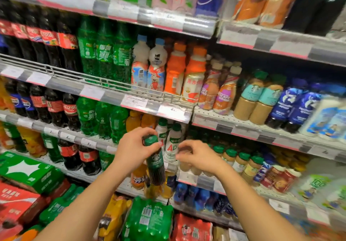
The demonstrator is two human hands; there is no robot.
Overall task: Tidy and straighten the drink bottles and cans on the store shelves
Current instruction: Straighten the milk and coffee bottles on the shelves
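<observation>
So the left hand is gripping a dark coffee bottle by its green cap, and the bottle hangs in the air in front of the shelves, well clear of any row. The right hand is just beside it at 3 o'clock, fingers loosely curled and holding nothing that I can make out, though it's a bit blurry. Looks like the sorting step: a stray bottle waiting for a home. There's a row of green-capped bottles on the lower shelf off at 3 o'clock, and more up at 1 o'clock, so I'd guess it goes to one of those, set upright with the label facing out.
</observation>
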